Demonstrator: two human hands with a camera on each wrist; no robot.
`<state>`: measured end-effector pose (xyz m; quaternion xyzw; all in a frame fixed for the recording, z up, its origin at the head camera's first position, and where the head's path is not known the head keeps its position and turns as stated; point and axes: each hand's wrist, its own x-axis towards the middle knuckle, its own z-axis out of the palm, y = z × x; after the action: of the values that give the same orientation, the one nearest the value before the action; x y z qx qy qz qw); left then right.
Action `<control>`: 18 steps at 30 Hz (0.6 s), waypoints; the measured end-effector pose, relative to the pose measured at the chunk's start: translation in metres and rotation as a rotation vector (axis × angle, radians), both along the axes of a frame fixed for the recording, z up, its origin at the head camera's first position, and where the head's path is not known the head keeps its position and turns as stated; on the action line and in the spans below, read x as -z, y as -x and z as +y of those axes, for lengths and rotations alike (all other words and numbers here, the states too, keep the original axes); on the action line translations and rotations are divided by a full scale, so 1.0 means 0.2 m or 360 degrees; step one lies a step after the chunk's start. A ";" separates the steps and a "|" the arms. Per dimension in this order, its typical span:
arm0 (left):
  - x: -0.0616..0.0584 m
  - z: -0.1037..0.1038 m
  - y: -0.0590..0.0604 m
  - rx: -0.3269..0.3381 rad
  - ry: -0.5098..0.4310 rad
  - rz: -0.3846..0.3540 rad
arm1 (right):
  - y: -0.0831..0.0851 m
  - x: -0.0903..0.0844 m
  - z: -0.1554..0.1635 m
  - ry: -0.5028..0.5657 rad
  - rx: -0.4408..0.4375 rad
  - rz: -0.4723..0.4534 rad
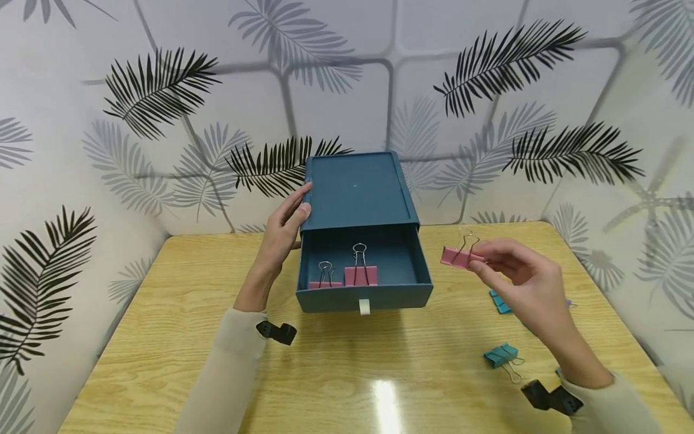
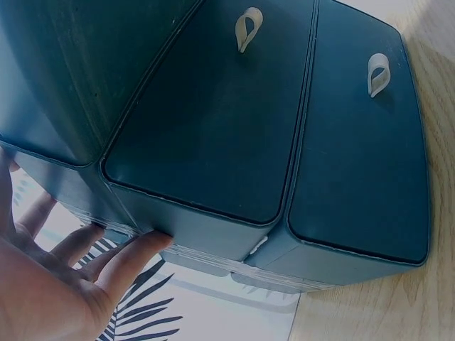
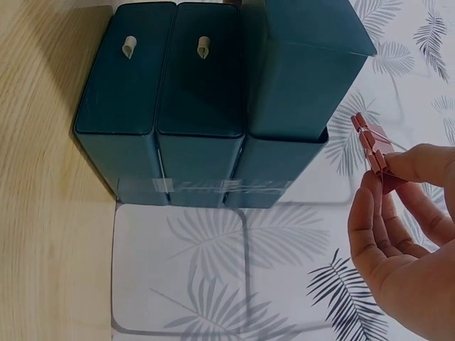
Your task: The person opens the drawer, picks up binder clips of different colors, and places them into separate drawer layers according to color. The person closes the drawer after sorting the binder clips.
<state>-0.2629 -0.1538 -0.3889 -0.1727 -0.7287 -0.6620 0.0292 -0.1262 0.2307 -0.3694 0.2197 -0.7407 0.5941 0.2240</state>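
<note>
Right hand (image 1: pixel 534 283) pinches one pink binder clip (image 1: pixel 458 256). Two pink clips (image 1: pixel 360 275) in the open drawer (image 1: pixel 364 296); two teal clips (image 1: pixel 500 355) on table (image 1: pixel 347 374). Left hand (image 1: pixel 282 232), fingers straight, rests against the drawer box (image 1: pixel 358 190).

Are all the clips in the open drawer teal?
No: the head view shows two pink clips standing in the open drawer, while the teal clips lie on the table.

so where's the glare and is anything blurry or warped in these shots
Head view: a bright glare streak on the table near the front edge, and the wall lines bow from wide-angle distortion. Left wrist view: the drawer box looks dark and stretched. Right wrist view: the pink binder clip is slightly soft.
</note>
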 end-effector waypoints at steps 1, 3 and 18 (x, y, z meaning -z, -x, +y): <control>0.00 0.00 0.00 0.0003 -0.0003 0.0001 | 0.00 0.00 -0.01 0.0001 -0.0008 0.0011; 0.00 0.00 0.00 0.0006 -0.0005 0.0002 | 0.01 -0.01 -0.02 0.0016 -0.0034 0.0039; 0.00 0.00 0.00 -0.0010 0.0002 -0.0012 | 0.05 -0.08 -0.14 -0.0189 -0.0054 0.0088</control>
<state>-0.2628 -0.1530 -0.3893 -0.1680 -0.7298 -0.6621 0.0284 -0.1357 0.2029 -0.3533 0.2613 -0.7643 0.5467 0.2208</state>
